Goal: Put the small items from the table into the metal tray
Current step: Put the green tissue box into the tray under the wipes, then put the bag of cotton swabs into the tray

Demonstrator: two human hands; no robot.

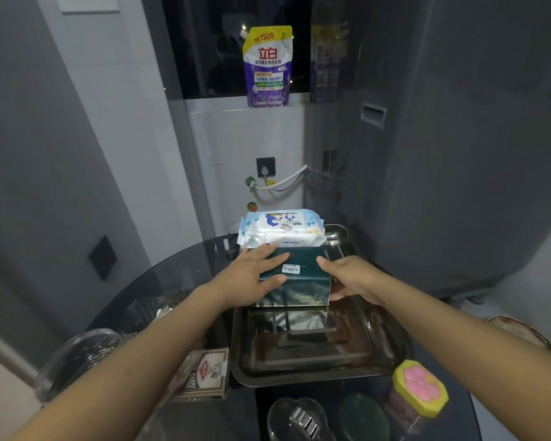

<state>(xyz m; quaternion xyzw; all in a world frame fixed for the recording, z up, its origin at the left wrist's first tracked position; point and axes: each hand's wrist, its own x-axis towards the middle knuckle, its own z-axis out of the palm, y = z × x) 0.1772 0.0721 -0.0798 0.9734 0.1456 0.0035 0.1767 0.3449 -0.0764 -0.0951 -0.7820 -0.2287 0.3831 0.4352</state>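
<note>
A shiny metal tray (315,364) lies on the dark glass table. In its far part stands a dark green tissue pack (295,292), with a white and blue baby wipes pack (282,227) just behind it. My left hand (255,272) lies flat over the green pack's top and left side. My right hand (347,275) grips its right side, thumb on top. Both hands hold the green pack, whose base seems to rest on the tray floor.
A playing card box (204,374) lies left of the tray, beside a clear glass bowl (80,354). Near the front edge are a yellow-lidded jar with a pink paw (420,388), a green round lid (363,416) and a clear dish (296,418). A detergent pouch (268,66) stands on the sill.
</note>
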